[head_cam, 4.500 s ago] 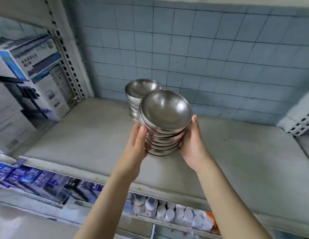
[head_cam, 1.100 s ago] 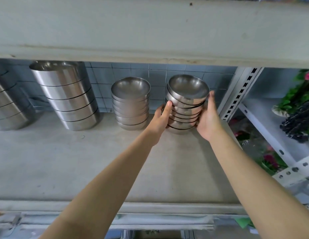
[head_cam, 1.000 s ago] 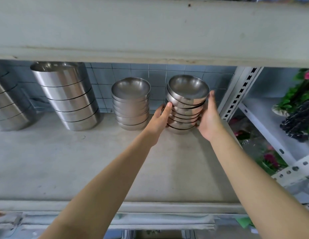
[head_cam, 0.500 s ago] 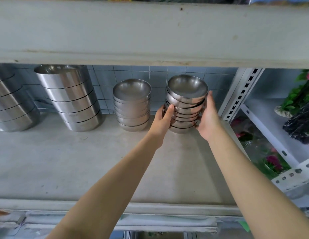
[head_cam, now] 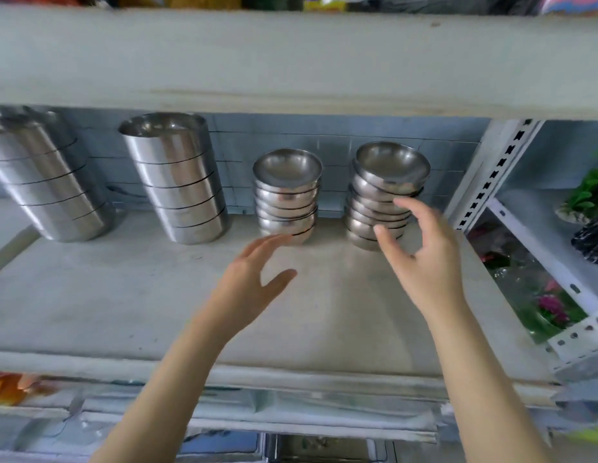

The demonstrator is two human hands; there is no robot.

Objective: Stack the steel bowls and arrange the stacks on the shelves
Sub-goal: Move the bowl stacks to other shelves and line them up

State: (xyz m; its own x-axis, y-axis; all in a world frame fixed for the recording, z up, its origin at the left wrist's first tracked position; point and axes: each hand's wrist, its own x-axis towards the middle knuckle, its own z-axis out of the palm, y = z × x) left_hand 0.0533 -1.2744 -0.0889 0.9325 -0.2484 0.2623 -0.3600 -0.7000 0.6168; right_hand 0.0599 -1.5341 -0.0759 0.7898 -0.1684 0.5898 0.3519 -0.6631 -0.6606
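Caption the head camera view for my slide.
Left hand and right hand, both open, in front of the right bowl stack and left bowl stack on the shelf, beside taller steel stacks.

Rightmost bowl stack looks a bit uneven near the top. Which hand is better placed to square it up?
Right, probably. The right hand hovers open just in front of the rightmost stack, fingers level with its lower bowls. The left hand is open too, but nearer the neighbouring stack.
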